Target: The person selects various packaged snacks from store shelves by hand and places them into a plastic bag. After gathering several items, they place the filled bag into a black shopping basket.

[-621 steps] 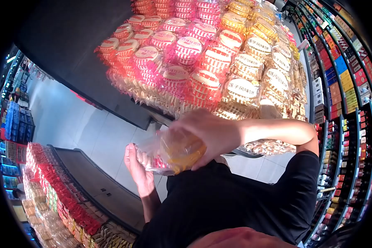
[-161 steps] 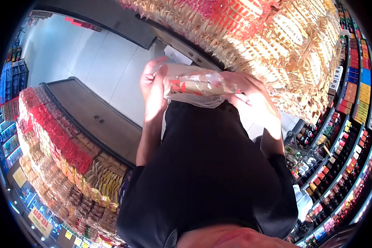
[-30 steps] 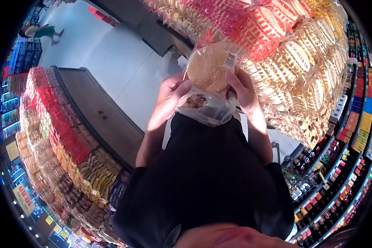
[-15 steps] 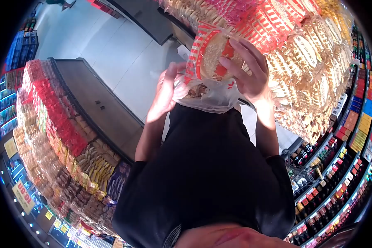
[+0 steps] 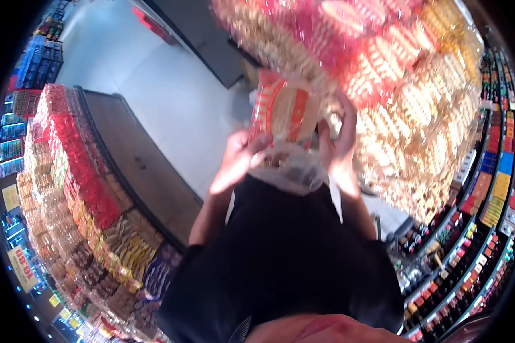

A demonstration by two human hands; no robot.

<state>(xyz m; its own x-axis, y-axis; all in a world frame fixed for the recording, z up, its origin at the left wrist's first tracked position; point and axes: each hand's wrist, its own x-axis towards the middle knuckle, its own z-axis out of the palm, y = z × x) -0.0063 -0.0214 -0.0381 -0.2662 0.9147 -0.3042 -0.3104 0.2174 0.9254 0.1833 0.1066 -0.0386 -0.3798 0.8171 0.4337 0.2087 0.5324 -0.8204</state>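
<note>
A clear-wrapped packet (image 5: 286, 111) with red and white stripes stands upright in front of me, a pale, round, flat snack showing inside. My left hand (image 5: 243, 154) grips its lower left corner, thumb across the front. Below and around the packet's lower end hangs a thin translucent plastic bag (image 5: 297, 171) with something brown inside. Beside the packet's right edge is my right hand (image 5: 340, 134), fingers curved and thumb apart from them. Blur hides whether that hand pinches the wrapper or the bag's edge.
A large heap of wrapped snacks (image 5: 395, 108) rises close on my right. Another long display of packets (image 5: 91, 188) stands on the left beside a dark counter edge (image 5: 137, 154). Shelves of goods (image 5: 486, 211) line the far right. Pale floor (image 5: 154, 68) lies ahead.
The packet and both hands sit lower in view. My right hand's fingers have moved from the packet's front to its right edge. My left thumb now lies over the packet's lower corner.
</note>
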